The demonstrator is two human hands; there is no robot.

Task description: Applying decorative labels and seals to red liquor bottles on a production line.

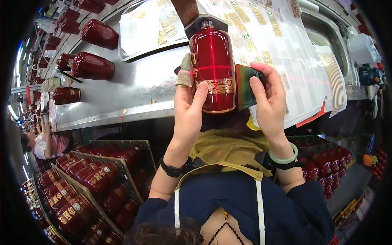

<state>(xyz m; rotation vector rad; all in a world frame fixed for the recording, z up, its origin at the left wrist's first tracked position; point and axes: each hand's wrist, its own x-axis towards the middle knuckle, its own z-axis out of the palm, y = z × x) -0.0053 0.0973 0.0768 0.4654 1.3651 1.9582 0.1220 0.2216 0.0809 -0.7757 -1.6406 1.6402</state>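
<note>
Bottle: a glossy dark red bottle [212, 61] lies lengthwise on the steel bench [134, 90], neck pointing away from the person, base near the bench's front edge. A red laser cross runs down and across its body.
Label band: a gold patterned band [220, 86] circles the bottle low on its body, just above the base.
Left hand: the left hand [188, 104] grasps the bottle from its left side, thumb pressed on the gold band; one finger wears a knitted cot [186, 70].
Right hand: the right hand [267, 96] is clenched on a dark folded cloth [247, 83], holding it against the bottle's right flank.
Fixture: a dark bracket [200, 22] sits at the bottle's neck, closing off the far end.
Bench edge: the front lip runs just beneath the bottle's base and both wrists cross it; little bare steel is left right of the bottle, more on its left.
Label sheets: clear sheets of gold stickers [261, 28] cover the bench on the right, reaching the front edge beside the right hand.
Left of the bench: several more red bottles [92, 65] lie on their sides, well apart from the held one.
Below: crates of red bottles [87, 183] crowd the floor on the left, more [330, 163] on the right, hemming the person in.
Further off: another person [45, 143] works at far left.
</note>
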